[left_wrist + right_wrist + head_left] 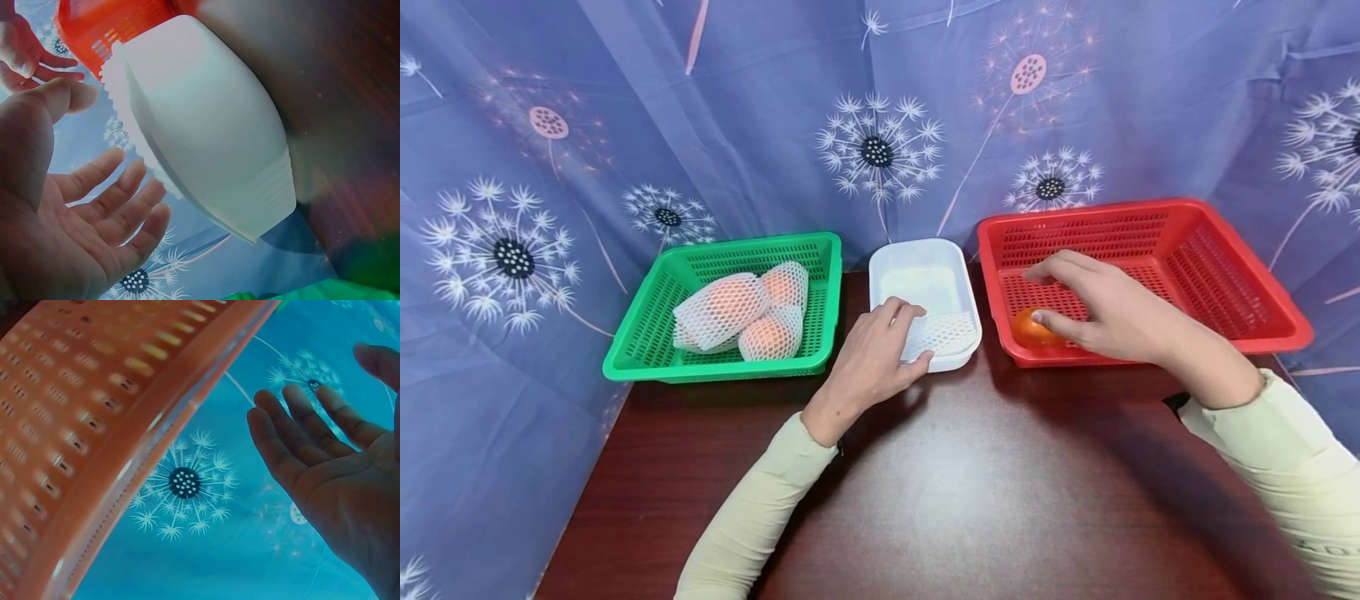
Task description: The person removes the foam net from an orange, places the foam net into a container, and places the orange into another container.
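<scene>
My left hand [871, 354] hovers at the near-left rim of a white plastic tub [880, 265], fingers loosely bent. A white foam net sleeve [951, 332] lies in the tub's near end. In the left wrist view that hand [94, 219] holds nothing, beside the tub's wall [212, 125]. My right hand [1105, 308] is over the left part of a red basket [1247, 275], thumb beside an orange-coloured round fruit [1028, 329] there. In the right wrist view its fingers [312, 422] are spread and nothing is held.
On the left a green basket [647, 308] holds several orange fruits in white foam nets [730, 304]. The tub stands between the two baskets on a dark wooden table [940, 500]. A blue dandelion-patterned cloth [760, 67] hangs right behind them.
</scene>
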Demonstrator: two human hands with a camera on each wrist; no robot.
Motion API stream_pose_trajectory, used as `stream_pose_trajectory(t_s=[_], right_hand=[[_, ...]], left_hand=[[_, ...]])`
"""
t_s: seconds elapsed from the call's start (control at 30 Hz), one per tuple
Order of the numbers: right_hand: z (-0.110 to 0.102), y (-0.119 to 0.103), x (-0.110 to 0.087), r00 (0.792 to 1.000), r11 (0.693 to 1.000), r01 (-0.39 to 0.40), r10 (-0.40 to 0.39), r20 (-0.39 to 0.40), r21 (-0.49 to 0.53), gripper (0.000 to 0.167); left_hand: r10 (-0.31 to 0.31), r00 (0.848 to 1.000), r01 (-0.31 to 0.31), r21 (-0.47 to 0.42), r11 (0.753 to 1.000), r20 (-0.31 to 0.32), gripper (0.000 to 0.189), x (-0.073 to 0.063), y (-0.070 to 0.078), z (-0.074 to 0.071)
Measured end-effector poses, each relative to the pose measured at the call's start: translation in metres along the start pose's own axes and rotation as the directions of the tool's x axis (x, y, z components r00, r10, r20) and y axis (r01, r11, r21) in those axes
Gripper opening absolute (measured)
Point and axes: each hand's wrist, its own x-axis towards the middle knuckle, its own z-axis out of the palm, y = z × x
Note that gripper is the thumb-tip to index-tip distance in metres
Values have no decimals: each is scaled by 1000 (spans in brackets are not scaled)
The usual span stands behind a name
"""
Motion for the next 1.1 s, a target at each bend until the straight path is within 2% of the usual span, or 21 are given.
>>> stream_pose_trajectory(t_s=[0.37,0.67,0.83,1.1], right_hand=[[6,-7,-9,990,998,45,-39,-138,40,49],[15,-11,-18,986,995,57,-43,-163,80,51],[18,-15,-23,980,991,89,-69,-185,103,52],[21,-20,-31,975,986,106,-78,-209,125,55]], left_hand=[[2,999,-2,-9,1000,-51,44,-3,0,-10],[-14,997,11,-43,999,-82,42,-10,-1,-19],[-20,995,14,-66,998,-94,42,-15,-4,-26],[-57,992,46,-96,994,-113,42,-21,-12,-39]])
